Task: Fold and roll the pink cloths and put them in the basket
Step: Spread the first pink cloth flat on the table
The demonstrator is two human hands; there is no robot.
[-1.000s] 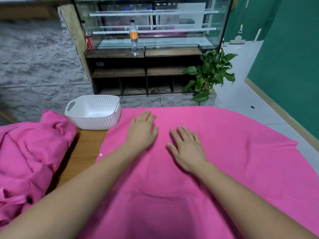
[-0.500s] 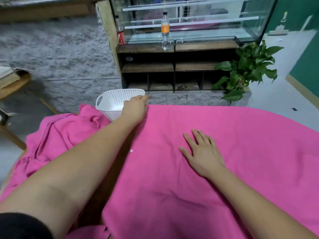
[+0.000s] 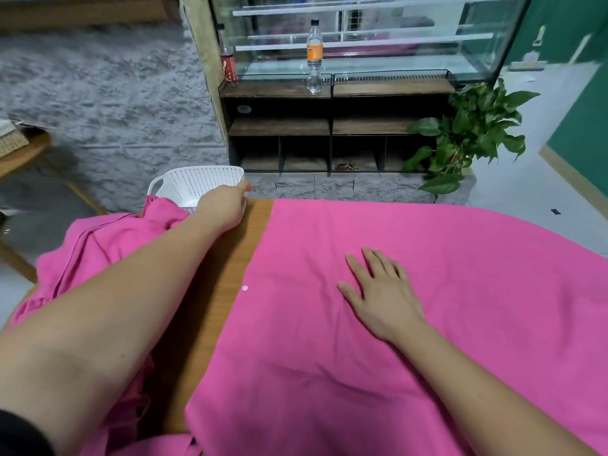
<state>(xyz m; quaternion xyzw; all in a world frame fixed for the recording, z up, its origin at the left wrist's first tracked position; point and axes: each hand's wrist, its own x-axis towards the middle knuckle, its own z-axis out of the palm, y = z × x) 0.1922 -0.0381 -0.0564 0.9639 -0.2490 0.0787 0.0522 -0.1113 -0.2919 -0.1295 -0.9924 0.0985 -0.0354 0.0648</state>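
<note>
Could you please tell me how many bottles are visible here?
2: a red-labelled bottle at the wooden counter's left end, an orange-labelled bottle near its middle. Others may be hidden.

Bench (image 3: 230,258): wooden top, with a bare strip showing between the two pink masses.
Spread cloth (image 3: 460,274): lies flat over the right part, its left edge straight.
Heap of cloths (image 3: 98,245): crumpled on the left side.
Basket (image 3: 197,184): white, perforated, at the far left edge and touching the heap. It seems tipped, but its base is hidden.
</note>
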